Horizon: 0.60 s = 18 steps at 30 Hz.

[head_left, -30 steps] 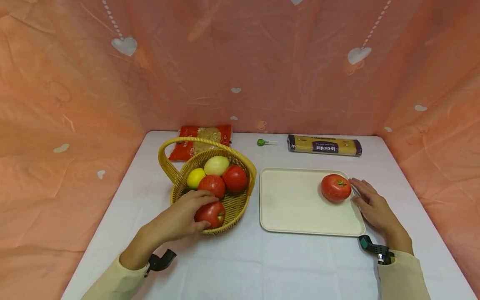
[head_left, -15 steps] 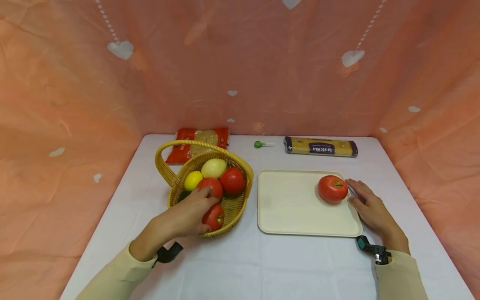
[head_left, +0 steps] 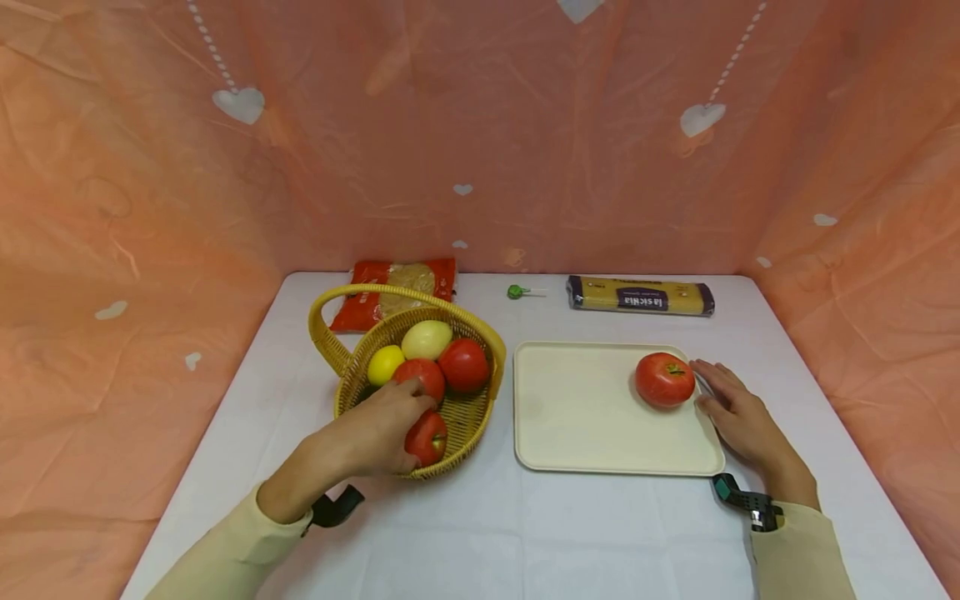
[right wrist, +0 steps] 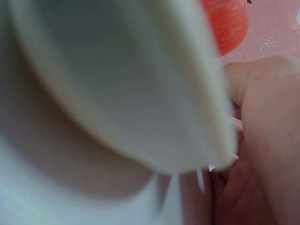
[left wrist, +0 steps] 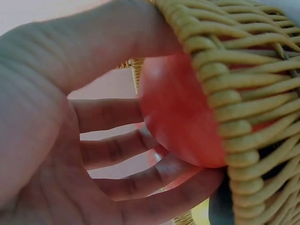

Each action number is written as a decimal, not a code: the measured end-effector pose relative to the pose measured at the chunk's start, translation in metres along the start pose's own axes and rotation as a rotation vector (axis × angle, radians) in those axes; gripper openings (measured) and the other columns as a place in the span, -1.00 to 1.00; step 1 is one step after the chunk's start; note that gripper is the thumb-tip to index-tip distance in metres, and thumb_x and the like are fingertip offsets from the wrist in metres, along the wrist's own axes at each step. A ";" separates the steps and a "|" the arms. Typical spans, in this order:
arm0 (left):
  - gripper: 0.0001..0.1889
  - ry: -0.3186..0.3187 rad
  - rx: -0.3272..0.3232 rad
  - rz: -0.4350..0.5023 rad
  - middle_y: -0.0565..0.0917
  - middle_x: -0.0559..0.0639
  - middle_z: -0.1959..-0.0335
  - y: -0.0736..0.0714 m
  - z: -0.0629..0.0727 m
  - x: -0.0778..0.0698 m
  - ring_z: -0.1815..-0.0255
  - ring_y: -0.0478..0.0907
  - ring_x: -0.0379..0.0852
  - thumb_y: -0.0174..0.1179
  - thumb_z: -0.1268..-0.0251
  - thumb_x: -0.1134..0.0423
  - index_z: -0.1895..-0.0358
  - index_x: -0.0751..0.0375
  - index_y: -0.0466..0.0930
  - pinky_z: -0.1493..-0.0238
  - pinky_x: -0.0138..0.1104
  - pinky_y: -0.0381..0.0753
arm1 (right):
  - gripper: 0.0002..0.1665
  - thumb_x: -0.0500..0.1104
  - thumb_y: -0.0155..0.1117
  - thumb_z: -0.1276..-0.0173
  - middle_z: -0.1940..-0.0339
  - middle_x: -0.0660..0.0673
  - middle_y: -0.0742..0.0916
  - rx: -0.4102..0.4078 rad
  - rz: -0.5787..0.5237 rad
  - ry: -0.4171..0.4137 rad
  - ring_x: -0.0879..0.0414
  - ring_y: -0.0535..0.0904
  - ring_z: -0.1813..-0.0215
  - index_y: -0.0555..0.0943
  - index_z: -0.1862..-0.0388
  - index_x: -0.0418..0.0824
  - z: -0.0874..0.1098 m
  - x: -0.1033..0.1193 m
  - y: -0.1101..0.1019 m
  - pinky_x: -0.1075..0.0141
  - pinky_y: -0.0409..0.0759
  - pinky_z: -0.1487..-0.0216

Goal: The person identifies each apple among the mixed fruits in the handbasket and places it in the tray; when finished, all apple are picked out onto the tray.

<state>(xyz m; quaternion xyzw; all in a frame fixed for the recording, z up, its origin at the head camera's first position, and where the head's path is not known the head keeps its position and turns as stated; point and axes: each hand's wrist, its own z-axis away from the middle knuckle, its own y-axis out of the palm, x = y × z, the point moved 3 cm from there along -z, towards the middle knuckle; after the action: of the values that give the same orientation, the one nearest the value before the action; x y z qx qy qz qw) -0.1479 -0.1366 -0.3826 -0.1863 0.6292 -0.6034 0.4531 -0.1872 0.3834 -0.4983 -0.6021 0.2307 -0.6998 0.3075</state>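
My left hand [head_left: 378, 429] reaches over the near left rim of a yellow wicker basket [head_left: 480, 425] and grips a red apple [head_left: 427, 439]. In the left wrist view, the thumb and fingers are round that apple [left wrist: 180, 108], partly hidden by the basket's weave [left wrist: 234, 108]. Behind it in the basket lie a second red apple [head_left: 423, 375], another red fruit [head_left: 464, 366], a yellow fruit [head_left: 386, 365] and a pale green-yellow fruit [head_left: 427, 340]. My right hand [head_left: 742, 417] rests relaxed at the right edge of a cream tray [head_left: 577, 417], beside a red apple [head_left: 664, 380] on it.
Along the back of the white-covered table [head_left: 480, 533] lie a red food packet [head_left: 367, 304], a green lollipop [head_left: 516, 292] and a yellow-and-purple pasta pack [head_left: 641, 295]. The basket's handle [head_left: 405, 292] arches over its far side. An orange curtain [head_left: 525, 142] encloses the table.
My left hand has shifted slightly right and closed further round the near apple, which has turned a little. The right hand stays at the tray's edge. The head view has shifted slightly.
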 end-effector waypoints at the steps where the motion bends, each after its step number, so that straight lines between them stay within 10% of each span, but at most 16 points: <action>1: -0.43 0.003 -0.003 0.003 0.60 0.11 -0.10 0.000 0.000 0.001 -0.04 0.61 0.06 0.72 0.04 0.31 -0.10 0.27 0.70 -0.10 -0.03 0.81 | -0.24 0.00 -0.02 -0.81 -0.85 -0.38 0.07 -0.001 0.001 -0.002 -0.42 -0.29 -0.84 0.09 -0.85 -0.06 0.000 0.000 0.000 -0.64 -0.15 -0.59; 10: -0.40 0.011 -0.049 -0.036 0.64 0.11 -0.06 0.000 0.000 0.003 0.01 0.60 0.06 0.74 0.13 0.28 -0.07 0.27 0.71 -0.06 -0.07 0.80 | -0.24 0.00 -0.03 -0.81 -0.85 -0.38 0.05 0.001 0.001 0.003 -0.42 -0.31 -0.84 0.08 -0.85 -0.05 -0.002 -0.002 0.000 -0.64 -0.17 -0.59; 18: -0.39 -0.110 0.037 -0.005 0.55 0.29 -0.15 0.001 -0.002 -0.003 -0.06 0.57 0.26 0.74 0.05 0.33 -0.14 0.28 0.71 -0.11 0.05 0.78 | -0.24 0.02 -0.03 -0.81 -0.85 -0.37 0.02 0.005 -0.003 0.021 -0.42 -0.31 -0.84 0.07 -0.86 -0.04 -0.001 -0.002 -0.001 -0.66 -0.16 -0.57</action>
<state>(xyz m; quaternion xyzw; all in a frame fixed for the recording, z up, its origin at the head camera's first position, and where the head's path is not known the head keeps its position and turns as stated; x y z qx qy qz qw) -0.1473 -0.1329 -0.3822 -0.2122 0.5915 -0.6051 0.4888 -0.1882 0.3854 -0.4994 -0.5944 0.2311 -0.7070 0.3057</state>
